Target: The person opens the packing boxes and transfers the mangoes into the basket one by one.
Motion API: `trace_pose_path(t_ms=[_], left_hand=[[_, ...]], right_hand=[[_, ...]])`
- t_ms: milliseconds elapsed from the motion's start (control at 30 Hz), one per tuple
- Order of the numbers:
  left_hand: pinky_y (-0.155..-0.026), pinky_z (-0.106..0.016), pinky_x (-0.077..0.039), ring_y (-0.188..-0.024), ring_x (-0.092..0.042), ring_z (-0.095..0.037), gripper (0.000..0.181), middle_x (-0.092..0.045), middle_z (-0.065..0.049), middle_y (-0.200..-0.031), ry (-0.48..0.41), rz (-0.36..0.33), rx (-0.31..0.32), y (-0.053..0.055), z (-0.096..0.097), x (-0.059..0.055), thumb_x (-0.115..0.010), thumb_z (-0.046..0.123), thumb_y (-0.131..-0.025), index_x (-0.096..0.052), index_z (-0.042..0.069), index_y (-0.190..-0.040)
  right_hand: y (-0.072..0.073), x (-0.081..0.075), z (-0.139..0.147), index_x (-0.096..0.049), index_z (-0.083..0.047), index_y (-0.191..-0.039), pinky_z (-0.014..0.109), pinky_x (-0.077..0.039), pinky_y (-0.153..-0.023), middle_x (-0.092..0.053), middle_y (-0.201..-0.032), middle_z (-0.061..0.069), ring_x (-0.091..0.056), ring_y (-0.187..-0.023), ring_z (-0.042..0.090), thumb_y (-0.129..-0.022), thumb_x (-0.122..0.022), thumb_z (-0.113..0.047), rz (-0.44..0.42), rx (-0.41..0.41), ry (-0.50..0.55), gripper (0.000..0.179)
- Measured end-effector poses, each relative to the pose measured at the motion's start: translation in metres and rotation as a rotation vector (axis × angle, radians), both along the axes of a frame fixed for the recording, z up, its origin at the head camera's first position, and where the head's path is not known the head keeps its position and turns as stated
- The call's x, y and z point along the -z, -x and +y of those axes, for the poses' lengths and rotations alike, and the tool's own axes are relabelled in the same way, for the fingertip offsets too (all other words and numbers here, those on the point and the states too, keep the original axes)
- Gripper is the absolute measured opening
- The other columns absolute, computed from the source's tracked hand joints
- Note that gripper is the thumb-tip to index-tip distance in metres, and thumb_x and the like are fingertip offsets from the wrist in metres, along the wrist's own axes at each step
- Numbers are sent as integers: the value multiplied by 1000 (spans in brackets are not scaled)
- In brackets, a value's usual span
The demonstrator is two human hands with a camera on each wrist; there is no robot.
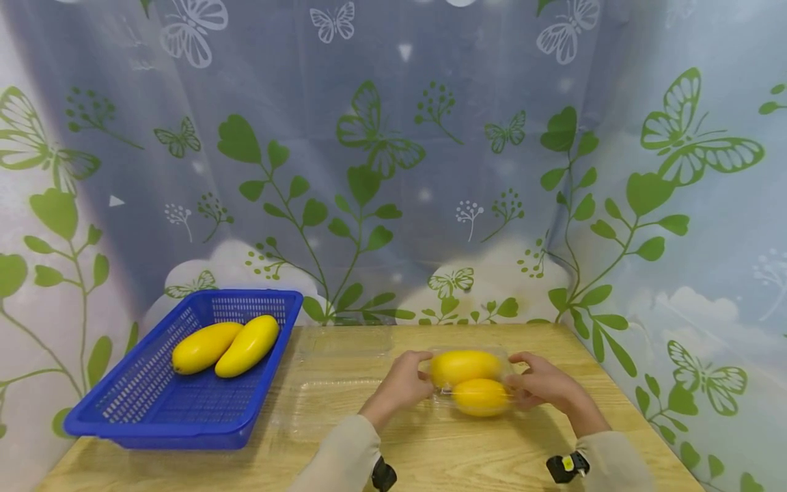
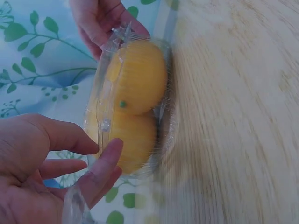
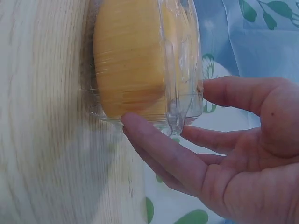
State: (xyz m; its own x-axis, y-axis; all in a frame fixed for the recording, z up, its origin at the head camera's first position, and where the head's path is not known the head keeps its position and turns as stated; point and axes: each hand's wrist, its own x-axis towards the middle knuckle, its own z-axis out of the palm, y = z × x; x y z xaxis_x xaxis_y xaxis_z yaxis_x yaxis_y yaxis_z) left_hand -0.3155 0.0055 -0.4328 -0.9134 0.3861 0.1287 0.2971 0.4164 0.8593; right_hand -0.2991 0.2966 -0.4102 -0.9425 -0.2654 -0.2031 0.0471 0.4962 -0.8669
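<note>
A clear plastic clamshell box (image 1: 444,403) stands on the wooden table, holding yellow mangoes (image 1: 481,398) that show through its walls. Its rim runs along the side in the right wrist view, where the lid and base edges (image 3: 175,112) lie together. At the box's left end, my left hand (image 1: 406,379) pinches the rim between thumb and fingers. Opposite it, my right hand (image 1: 544,384) holds the right end, with fingertips (image 3: 133,122) against the wall and the thumb on the other side of the rim.
On the left, a blue plastic basket (image 1: 166,413) contains two more yellow mangoes (image 1: 247,346). Between basket and hands lies another clear plastic container (image 1: 326,410), spread flat on the table. A patterned curtain (image 1: 393,205) hangs behind and beside the table.
</note>
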Motion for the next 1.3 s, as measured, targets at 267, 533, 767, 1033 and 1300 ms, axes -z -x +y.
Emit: trace_pose_path(t_ms=[267, 533, 767, 1033, 1300], left_hand=[[-57, -25, -49, -123, -66, -38, 71, -46, -25, -157, -9, -39, -15, 1, -11, 1, -58, -15, -80, -50, -3, -149], [-59, -24, -49, -126, -62, -48, 63, -45, -28, -156, 52, 27, 6, -6, -15, -3, -60, -8, -86, -49, -6, -148], [-78, -45, -61, -129, -57, -52, 59, -42, -27, -158, 54, 34, 21, -13, -15, -7, -66, 13, -98, -46, -2, -151], [-96, -52, -57, -129, -58, -43, 83, -48, -22, -156, 107, 20, 4, -19, -10, -1, -85, 17, -84, -43, 3, -155], [-112, -56, -47, -138, -51, -43, 84, -54, -23, -151, 157, 122, -18, -21, -6, 1, -88, 14, -79, -47, 0, -151]], right_hand=[[3, 0, -11, -18, 13, -155, 46, -62, -81, -58, -86, 12, -47, -59, 15, -104, -58, -16, 17, 3, -42, 70], [6, -2, -16, -12, 9, -158, 39, -57, -72, -63, -85, 16, -58, -68, 20, -104, -59, -17, -2, 13, -74, 76], [4, -18, -20, -21, 8, -157, 62, -52, -100, -34, -149, 47, -49, -131, 58, -97, -71, -23, 146, -62, -256, 84], [-4, -23, -42, -39, 4, -153, 70, -38, -110, -35, -156, 39, -33, -144, 59, -85, -79, -11, 244, -158, -414, 80], [-6, -18, -56, -35, 1, -156, 65, -46, -101, -28, -156, 42, -40, -139, 58, -79, -75, -2, 239, -119, -470, 87]])
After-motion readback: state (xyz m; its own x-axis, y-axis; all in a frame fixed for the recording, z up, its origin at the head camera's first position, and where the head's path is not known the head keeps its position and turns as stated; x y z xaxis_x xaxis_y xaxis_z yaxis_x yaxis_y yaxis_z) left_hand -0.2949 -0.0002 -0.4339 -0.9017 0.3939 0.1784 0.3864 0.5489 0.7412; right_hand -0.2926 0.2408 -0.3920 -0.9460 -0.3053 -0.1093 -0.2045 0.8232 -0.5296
